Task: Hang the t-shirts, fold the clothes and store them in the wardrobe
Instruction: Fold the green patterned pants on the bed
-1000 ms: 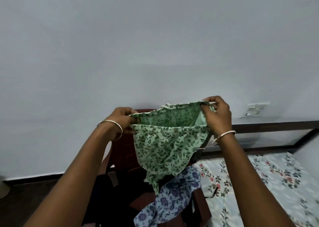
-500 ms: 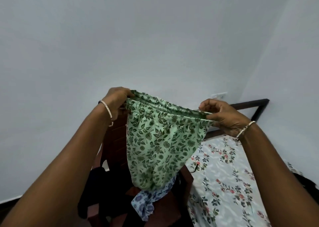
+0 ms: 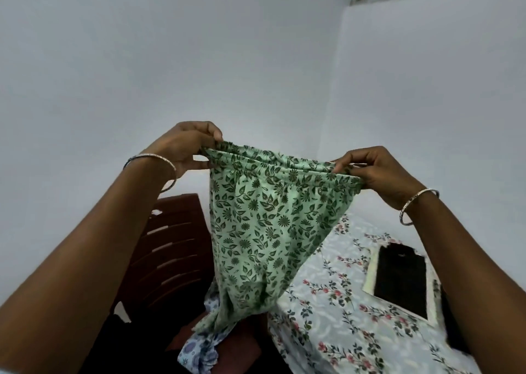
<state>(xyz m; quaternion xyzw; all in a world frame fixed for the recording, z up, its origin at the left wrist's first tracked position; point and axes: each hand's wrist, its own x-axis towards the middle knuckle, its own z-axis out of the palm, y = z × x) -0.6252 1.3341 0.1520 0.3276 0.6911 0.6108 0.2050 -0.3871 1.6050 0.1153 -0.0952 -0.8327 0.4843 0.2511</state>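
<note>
Up in the air between the chair [image 3: 170, 248] and the bed [image 3: 341, 302] is where the green leaf-print garment [image 3: 264, 231] is right now. It's stretched out by its elastic waistband [image 3: 273, 163], with the rest hanging straight down. The left hand [image 3: 185, 146] pinches one end of the band and the right hand [image 3: 375, 174] pinches the other. The fingers [image 3: 212, 134] on both sides are curled tight on the fabric, nothing loose.

What I'd worry about: the bottom hem hangs right down by the blue floral cloth [image 3: 199, 351] on the chair seat, maybe touching it, hard to tell. If it gets swung over to the bed from here, I reckon it could drag that cloth off onto the floor. The grip is also just at the two ends, so if one pinch slips the whole thing drops and bunches up. And the bed has limited free room: lay it down carelessly and it lands on the folded black piece [image 3: 401, 274] and messes up that fold.

Containers-wise, no wardrobe, basket or box is in view at all. The chair is doing the holding: the blue floral cloth plus some dark clothes [image 3: 136, 339] heaped on the seat. The bed carries the folded black piece on a pale layer underneath, can't tell if that's cloth or paper.
</note>
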